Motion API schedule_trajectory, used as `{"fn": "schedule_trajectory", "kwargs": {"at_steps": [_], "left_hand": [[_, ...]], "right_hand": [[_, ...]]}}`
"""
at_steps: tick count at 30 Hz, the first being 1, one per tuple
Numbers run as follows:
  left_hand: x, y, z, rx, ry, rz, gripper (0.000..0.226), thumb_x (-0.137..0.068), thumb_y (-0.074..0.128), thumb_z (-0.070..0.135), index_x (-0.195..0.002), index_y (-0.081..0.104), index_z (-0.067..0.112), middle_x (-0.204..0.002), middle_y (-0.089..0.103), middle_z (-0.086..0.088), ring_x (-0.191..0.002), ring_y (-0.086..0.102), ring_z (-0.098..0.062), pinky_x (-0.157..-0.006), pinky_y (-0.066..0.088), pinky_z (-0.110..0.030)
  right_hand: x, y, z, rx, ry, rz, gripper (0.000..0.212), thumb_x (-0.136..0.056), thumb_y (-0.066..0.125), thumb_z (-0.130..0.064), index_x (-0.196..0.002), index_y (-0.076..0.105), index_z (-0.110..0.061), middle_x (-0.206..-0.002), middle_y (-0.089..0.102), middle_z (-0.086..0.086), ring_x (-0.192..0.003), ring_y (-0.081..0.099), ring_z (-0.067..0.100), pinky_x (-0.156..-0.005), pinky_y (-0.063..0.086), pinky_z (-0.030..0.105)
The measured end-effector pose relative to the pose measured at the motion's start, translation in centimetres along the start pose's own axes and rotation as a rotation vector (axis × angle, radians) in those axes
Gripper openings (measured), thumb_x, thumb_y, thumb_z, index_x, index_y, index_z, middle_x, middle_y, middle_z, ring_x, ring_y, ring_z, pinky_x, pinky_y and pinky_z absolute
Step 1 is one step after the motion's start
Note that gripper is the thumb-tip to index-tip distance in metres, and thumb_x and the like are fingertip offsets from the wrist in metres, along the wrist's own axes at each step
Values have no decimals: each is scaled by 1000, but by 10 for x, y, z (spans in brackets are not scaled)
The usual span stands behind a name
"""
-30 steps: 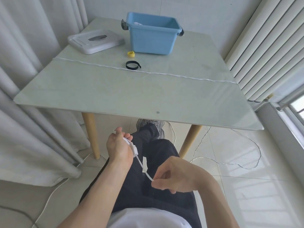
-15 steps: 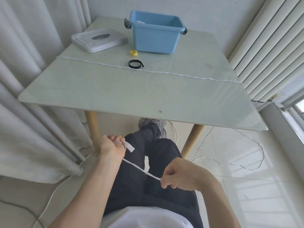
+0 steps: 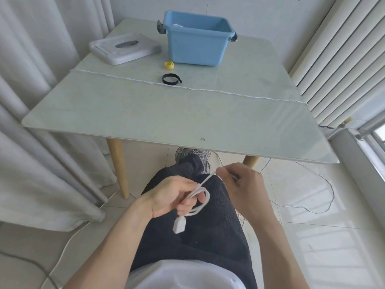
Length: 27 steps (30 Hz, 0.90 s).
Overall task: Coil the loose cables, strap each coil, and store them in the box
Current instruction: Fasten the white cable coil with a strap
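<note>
The thin white cable (image 3: 201, 191) with its rectangular plug is gripped as a first small loop over the lap in the curled left hand (image 3: 174, 196), while the right hand (image 3: 239, 180) pinches the taut run, evidently feeding slack for coiling.

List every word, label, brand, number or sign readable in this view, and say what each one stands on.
No text can be read anywhere.
A small round mark stands near the front edge of the table; it is too small to read.
The blue box and white lid show no lettering.
</note>
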<state>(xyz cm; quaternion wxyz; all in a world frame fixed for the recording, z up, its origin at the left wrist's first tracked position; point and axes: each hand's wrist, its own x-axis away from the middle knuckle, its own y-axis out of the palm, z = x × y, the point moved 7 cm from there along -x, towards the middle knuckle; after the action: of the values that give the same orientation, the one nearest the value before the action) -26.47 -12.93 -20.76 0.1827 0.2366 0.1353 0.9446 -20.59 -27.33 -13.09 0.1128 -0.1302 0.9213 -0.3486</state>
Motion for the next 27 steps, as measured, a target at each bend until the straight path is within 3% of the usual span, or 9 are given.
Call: {"fn": "schedule_trajectory", "kwargs": {"at_steps": [3,5,8,10,12,16,20,24,27], "left_hand": [[-2,11,1,277,12,-89,45,-97,39,41,-61,51,17,-50,27,9,-45,14,-10,-43,16,-21],[-5,4,6,489,86,31,42,-95,47,38,-56,44,22,-48,24,9,-45,10,-10,-42,11,-23],[-6,-19,10,833,264,280,45,-99,39,33,-56,42,21,-46,21,9,-43,7,-10,-41,9,-24],[-5,-37,5,975,350,439,49,-104,32,33,-57,43,20,-47,20,8,-38,12,-8,-41,9,-24],[1,-54,-1,1011,395,568,50,-106,27,36,-62,45,19,-48,22,8,-37,18,-8,-41,14,-23],[8,-65,3,988,450,657,36,-105,27,31,-81,48,13,-60,29,4,-51,26,-11,-56,25,-25],[8,-69,9,911,513,723,20,-103,34,8,-96,52,6,-72,45,-3,-64,46,-16,-71,42,-28],[11,-68,11,387,479,821,14,-101,47,0,-104,58,8,-67,63,-3,-69,63,-16,-84,51,-35],[8,-56,10,-36,322,708,14,-98,52,-3,-102,61,7,-70,70,-1,-70,68,-18,-81,53,-38]], "right_hand": [[-3,6,15,9,38,15,37,-97,59,-43,-74,69,-15,-62,60,0,-58,51,10,-56,37,21],[1,19,23,-55,115,-130,45,-100,47,-50,-75,68,-19,-60,61,0,-51,51,6,-55,41,22],[15,43,26,-122,201,-393,44,-104,37,-48,-88,68,-21,-61,64,-2,-51,59,10,-58,50,26],[19,47,27,-87,211,-437,35,-105,41,-41,-92,66,-21,-61,66,-1,-49,60,13,-57,51,27],[21,45,28,-16,208,-436,23,-101,50,-35,-91,64,-20,-62,69,-1,-43,57,10,-51,45,20],[20,39,32,109,190,-456,19,-94,60,-37,-84,67,-23,-62,69,-5,-41,54,1,-51,42,14],[34,55,33,189,180,-707,21,-95,57,-37,-85,71,-24,-56,67,-12,-52,62,2,-59,45,11],[44,68,20,139,101,-819,18,-94,62,-35,-88,75,-24,-67,70,-7,-53,60,-1,-59,42,10],[32,58,10,47,34,-578,15,-93,65,-28,-86,77,-21,-75,71,-12,-65,63,1,-66,48,16]]}}
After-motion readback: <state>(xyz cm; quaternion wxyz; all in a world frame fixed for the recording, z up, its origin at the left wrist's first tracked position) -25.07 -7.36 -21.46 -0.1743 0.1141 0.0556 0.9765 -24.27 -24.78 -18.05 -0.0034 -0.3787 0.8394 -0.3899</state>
